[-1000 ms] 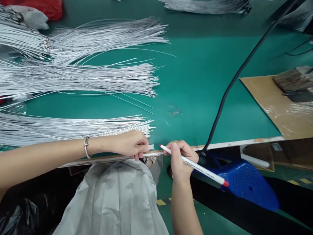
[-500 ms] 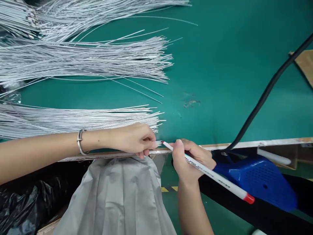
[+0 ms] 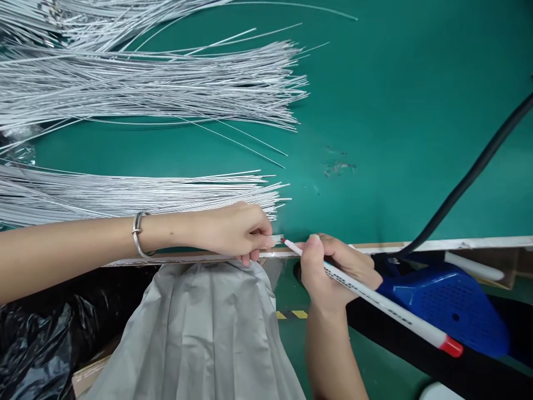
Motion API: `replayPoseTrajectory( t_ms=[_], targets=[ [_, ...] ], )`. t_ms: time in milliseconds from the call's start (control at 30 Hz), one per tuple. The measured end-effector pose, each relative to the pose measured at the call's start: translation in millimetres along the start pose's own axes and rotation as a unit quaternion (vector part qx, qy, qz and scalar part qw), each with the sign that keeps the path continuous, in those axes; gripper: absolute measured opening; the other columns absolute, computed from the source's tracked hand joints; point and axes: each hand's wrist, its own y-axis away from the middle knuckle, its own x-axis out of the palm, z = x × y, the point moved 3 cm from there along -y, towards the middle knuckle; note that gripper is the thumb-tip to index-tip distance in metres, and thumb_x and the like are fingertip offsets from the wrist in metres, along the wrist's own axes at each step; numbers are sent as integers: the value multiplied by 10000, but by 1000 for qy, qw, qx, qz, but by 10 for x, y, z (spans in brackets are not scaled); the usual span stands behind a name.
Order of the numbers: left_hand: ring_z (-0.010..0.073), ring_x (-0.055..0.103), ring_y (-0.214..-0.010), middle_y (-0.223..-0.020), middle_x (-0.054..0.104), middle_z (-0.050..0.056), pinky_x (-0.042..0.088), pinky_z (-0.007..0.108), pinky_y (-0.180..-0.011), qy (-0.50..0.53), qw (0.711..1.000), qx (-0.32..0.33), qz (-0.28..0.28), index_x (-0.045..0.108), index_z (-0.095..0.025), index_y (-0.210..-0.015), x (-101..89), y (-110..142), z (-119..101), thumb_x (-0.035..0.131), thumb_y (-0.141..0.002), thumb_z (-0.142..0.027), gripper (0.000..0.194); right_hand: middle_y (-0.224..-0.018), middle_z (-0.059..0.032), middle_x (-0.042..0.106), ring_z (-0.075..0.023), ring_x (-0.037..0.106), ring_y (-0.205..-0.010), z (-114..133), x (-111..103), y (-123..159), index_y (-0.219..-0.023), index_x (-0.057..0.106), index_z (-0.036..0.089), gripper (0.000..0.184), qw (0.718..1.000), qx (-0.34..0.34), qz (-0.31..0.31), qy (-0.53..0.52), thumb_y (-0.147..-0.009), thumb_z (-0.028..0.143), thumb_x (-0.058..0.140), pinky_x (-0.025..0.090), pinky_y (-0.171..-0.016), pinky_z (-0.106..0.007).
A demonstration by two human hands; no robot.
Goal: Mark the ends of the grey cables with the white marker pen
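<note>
Nearest, at about seven o'clock in the view, a grey garment (image 3: 212,333) is draping in folds below the front edge of the desk (image 3: 416,139), while a glossy black plastic bag (image 3: 45,333) is filling the dimmer space at eight o'clock. A blue perforated plastic piece (image 3: 441,305) is showing at four o'clock, below the desk edge.

Just beyond, the right hand (image 3: 337,272) is grasping a white pen (image 3: 387,305) in a writing grip, with thumb and fingers closing snugly around the barrel. The pen's broad red end is pointing to four o'clock and its slim red tip to ten.

The left hand (image 3: 233,230), wearing a silver bracelet (image 3: 136,234) at the wrist, is pinching a small group of fine pale strands (image 3: 277,239); this grip is leaving no visible gap between thumb and fingers, and only the strand ends are poking out towards three o'clock, above the desk edge. The pen tip is meeting those ends or sitting just beside them; the exact contact is staying too small to tell.

Farther off on the desk, a near wire bundle (image 3: 145,194) is lying at nine o'clock, just behind the left forearm, a middle wire bundle (image 3: 187,89) is spreading at ten, and a far wire bundle (image 3: 125,19) is running out of view at eleven
</note>
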Motion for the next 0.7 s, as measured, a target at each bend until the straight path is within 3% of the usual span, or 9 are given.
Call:
replayPoseTrajectory(
  t_ms=[700],
  targets=[
    [92, 627, -497, -599, 652, -4, 407, 155, -480, 11, 1000, -4, -5, 562, -136, -643, 1, 14, -8, 502, -876, -246, 265, -406, 67, 403, -66, 378, -358, 16, -8, -10, -473, 458, 186, 326, 998, -22, 32, -49, -745, 63, 589, 318, -389, -240]
  ],
)
